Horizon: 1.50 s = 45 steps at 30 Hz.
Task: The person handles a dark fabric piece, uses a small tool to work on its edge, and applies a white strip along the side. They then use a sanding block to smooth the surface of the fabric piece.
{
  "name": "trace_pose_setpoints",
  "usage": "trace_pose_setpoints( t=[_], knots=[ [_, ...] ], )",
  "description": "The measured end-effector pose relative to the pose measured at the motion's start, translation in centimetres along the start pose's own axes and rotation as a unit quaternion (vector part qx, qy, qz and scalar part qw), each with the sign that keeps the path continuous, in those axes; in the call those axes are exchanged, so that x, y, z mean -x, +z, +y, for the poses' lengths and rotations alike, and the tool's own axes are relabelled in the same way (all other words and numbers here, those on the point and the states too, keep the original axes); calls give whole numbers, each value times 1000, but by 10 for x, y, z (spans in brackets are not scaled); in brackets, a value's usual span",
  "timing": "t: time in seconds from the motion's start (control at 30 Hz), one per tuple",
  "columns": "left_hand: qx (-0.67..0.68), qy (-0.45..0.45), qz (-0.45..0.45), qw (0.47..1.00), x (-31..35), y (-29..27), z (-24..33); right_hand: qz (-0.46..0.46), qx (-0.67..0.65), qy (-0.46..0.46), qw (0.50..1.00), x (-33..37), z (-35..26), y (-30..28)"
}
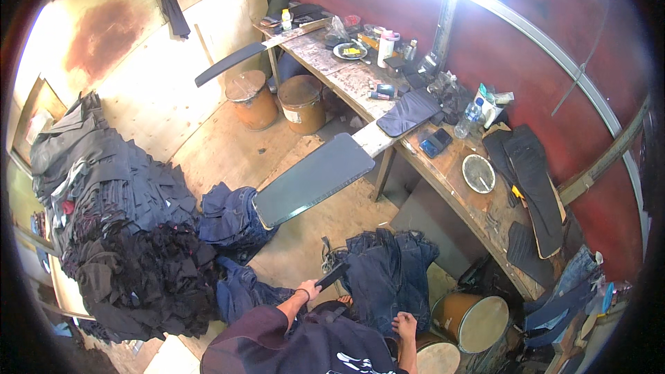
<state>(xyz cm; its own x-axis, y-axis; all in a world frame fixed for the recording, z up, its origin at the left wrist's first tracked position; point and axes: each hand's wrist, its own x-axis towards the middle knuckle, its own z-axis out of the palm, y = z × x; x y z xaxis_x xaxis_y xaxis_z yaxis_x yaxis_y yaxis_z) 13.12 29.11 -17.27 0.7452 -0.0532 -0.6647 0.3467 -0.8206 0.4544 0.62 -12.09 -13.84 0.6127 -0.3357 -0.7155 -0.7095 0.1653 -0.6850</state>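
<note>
My left hand (309,290) is closed round the near end of a dark, flat, bar-shaped object (332,275), whose exact kind I cannot make out. The object points away to the right, over the edge of a pile of dark blue jeans (391,270) in front of me. My right hand (404,325) is at the near right edge of that pile, with its fingers curled in. Whatever those fingers hold, if anything, is hidden. More blue jeans (239,287) lie to the left of my left hand.
A long padded board (315,179) juts from the workbench (443,173) across the floor. Great heaps of grey and black garments (118,180) fill the left side. Lidded drums (301,104) stand beyond the board; another drum (478,322) lies tipped at my right. Bottles, phone and plates crowd the bench.
</note>
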Motion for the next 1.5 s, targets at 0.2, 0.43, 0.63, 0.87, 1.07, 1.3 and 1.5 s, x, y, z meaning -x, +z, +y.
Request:
trace_pose_setpoints(
  t=[0.2,0.43,0.63,0.87,1.07,1.3,1.5],
  knots=[
    [92,148,40,984,-26,-18,82,-59,107,-105,987,-6,-52,30],
    [273,265,-112,918,-11,-50,204,30,82,-205,975,18,-120,54],
    [481,110,-295,818,29,-60,277,-62,-169,-192,965,48,-157,45],
    [457,129,-316,821,66,-45,317,-55,-87,-165,981,62,-162,-15],
    [484,158,-31,860,68,-79,322,-58,-72,-97,991,21,-205,-45],
    [439,308,240,809,-72,-255,263,-78,69,-264,959,-106,-379,74],
    [439,247,187,844,-171,-328,205,33,72,-299,951,-271,-538,242]
  ],
)
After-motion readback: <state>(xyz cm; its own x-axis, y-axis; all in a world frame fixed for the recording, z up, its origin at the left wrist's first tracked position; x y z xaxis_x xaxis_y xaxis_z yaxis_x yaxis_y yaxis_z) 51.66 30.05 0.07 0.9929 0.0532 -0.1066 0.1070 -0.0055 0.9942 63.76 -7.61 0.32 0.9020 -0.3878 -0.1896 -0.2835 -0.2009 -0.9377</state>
